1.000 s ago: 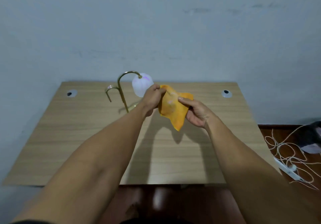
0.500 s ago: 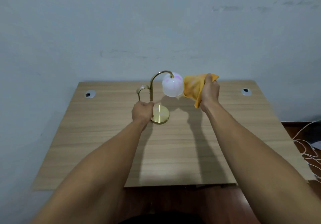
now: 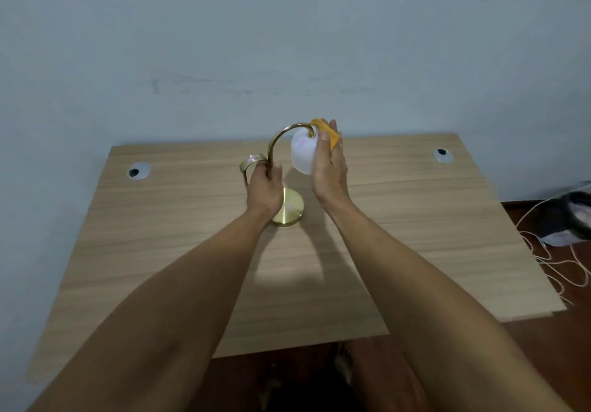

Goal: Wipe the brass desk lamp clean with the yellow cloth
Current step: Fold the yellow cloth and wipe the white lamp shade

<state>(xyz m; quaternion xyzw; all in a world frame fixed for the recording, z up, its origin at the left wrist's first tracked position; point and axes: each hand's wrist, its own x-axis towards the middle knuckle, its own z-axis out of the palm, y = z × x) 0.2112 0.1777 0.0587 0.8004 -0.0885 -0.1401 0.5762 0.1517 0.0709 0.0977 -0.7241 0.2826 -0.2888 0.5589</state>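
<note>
- Pale blue-grey wall (image 3: pixel 287 43) backs a wood-grain worktop (image 3: pixel 415 219), with the brass desk lamp (image 3: pixel 289 208) standing near its far middle.
- Half a second ago the right hand (image 3: pixel 329 168) held the yellow cloth (image 3: pixel 329 133) bunched up just beside the white shade (image 3: pixel 302 154); now it is cupped against the shade's right side, the cloth pressed between palm and glass (only an orange corner shows above the fingers).
- Left hand (image 3: pixel 263 187) has slid a little way up the stem and is wrapped tight around it, above the round base; the small curled side arm (image 3: pixel 251 162) pokes out to its left.
- Two cable holes sit in the worktop, one far left (image 3: pixel 138 171), one far right (image 3: pixel 443 155), both well apart from the lamp.
- Both forearms cross the near half of the worktop and hide part of it.
- Bare wood lies open on either side of the lamp and toward the near edge.
- Past the right edge, on the dark floor (image 3: pixel 543 363), lie tangled white cords (image 3: pixel 556 261) and a dark bundle (image 3: pixel 572 219).
</note>
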